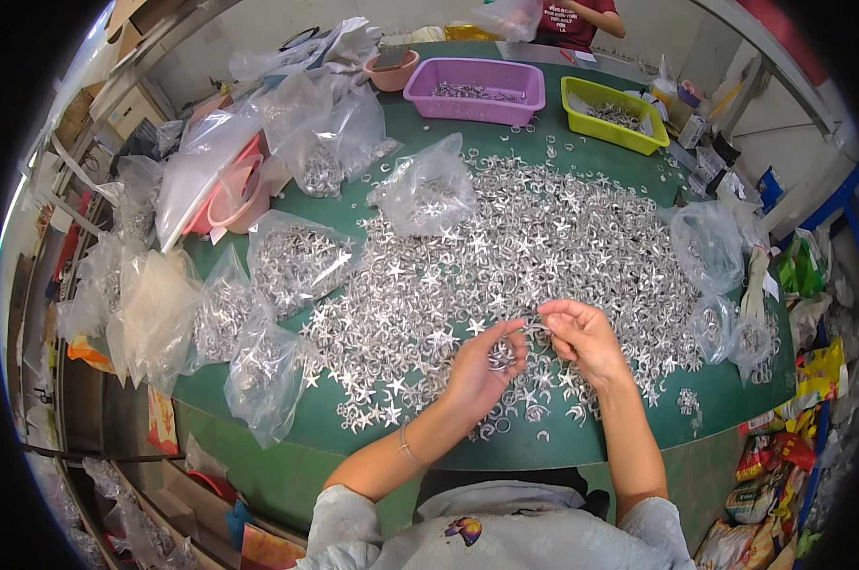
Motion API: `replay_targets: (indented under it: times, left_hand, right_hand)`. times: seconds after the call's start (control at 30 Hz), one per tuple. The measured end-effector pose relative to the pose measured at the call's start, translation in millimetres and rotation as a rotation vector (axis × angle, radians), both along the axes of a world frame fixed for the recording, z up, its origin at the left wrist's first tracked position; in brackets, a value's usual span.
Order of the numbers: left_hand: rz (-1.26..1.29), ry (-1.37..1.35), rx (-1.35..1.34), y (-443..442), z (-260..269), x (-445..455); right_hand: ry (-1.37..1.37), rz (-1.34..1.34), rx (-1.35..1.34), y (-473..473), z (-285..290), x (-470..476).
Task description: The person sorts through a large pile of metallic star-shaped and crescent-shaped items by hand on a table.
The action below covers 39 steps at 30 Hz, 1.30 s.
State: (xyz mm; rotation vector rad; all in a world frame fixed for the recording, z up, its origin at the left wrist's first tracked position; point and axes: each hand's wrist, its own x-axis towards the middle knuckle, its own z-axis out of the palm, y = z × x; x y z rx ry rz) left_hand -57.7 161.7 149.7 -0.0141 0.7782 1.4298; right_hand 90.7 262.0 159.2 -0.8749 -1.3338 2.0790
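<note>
A wide heap of small silver metal pieces [522,235], with star, crescent and ring shapes, spreads over the green table [329,427]. My left hand [483,367] is cupped over the near part of the heap, and several silver rings [501,355] rest in its curled fingers. Just to its right, my right hand [582,338] pinches a small silver piece [536,326] between thumb and forefinger. The left fingertips are close to that piece; whether they touch it I cannot tell. Loose crescents and rings [502,425] lie below my hands, near the table's front edge.
Clear plastic bags of metal pieces [301,263] crowd the left side; more bags [707,246] lie at right. A purple basin [474,107] and a yellow-green basin [611,135] stand at the back, both holding pieces. Beyond the table is another person [579,25]. Pink basins [240,203] sit at left.
</note>
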Motion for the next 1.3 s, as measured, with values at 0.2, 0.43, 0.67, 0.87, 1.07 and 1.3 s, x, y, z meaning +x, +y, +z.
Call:
replay_targets:
  times: [0.2, 0.43, 0.67, 0.87, 1.07, 1.3]
  left_hand:
    - [0.094, -0.145, 0.019, 21, -6, 10]
    - [-0.028, -0.250, 0.078, 16, -21, 4]
    - [-0.155, -0.220, 0.051, 13, -28, 9]
    - [-0.287, -0.314, 0.085, 9, -38, 9]
    - [-0.254, -0.302, 0.082, 6, -42, 12]
    - [-0.290, -0.247, 0.096, 4, -43, 13]
  right_hand:
    - [-0.003, -0.014, 0.341, -7, -7, -9]
    - [0.390, -0.155, -0.364, 1, -13, 3]
    - [0.474, -0.268, -0.404, -7, -13, -4]
    - [0.342, -0.192, -0.160, -21, -10, -5]
    - [0.370, -0.170, -0.194, -22, -13, -7]
    - [0.347, -0.160, -0.097, -24, -16, -6]
